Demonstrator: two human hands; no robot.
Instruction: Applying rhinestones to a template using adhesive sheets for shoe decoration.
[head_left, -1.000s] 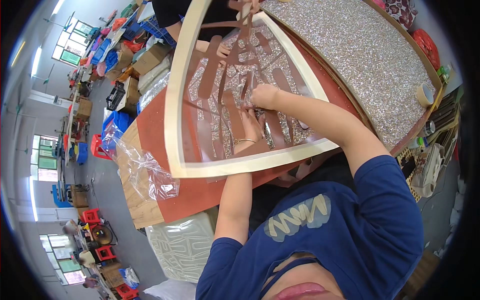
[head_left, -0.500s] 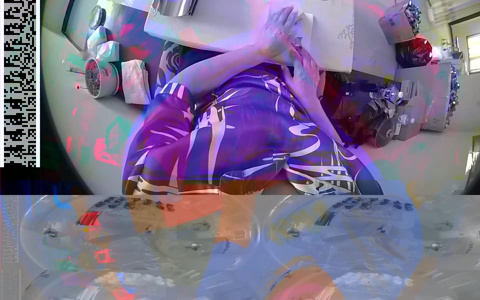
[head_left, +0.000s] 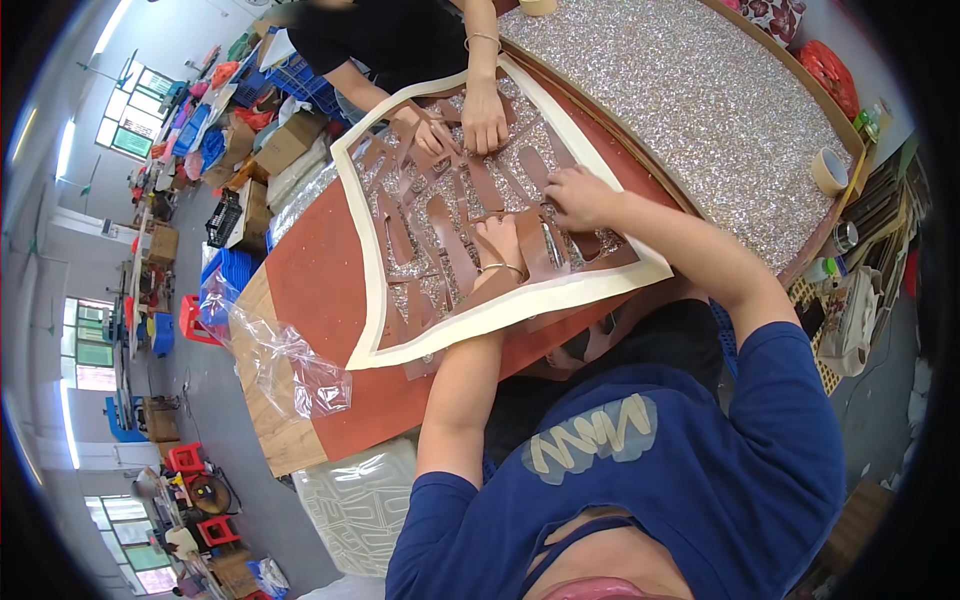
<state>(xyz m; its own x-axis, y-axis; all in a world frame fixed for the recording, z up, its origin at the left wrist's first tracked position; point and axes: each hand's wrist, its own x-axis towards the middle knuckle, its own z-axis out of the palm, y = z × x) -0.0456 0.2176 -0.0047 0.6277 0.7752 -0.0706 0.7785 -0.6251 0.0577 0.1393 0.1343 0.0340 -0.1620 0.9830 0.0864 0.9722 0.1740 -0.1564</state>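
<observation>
A brown cut-out sheet (head_left: 483, 190) with a wide cream border (head_left: 372, 270) lies tilted over the table, silver glitter showing through its openings. My left forearm passes under the near border, and my left hand (head_left: 498, 238) shows in an opening, its bent fingers at the edge of a brown strip. To the right, my right hand (head_left: 583, 198) rests on the sheet with fingers curled down; its fingertips are partly hidden. Across from me, a co-worker's two hands (head_left: 485, 120) press at the sheet's far part.
Beyond the sheet on the right spreads a glittery panel (head_left: 680, 90) with a raised rim, a tape roll (head_left: 829, 171) on it. Clear plastic film (head_left: 300, 370) lies on the reddish-brown board (head_left: 325, 265) at left. A pale patterned sheet (head_left: 365, 505) hangs below the board.
The earlier picture is garbled by coloured overlays and shows a different place and different clothing, so no hand movement can be told from it.
</observation>
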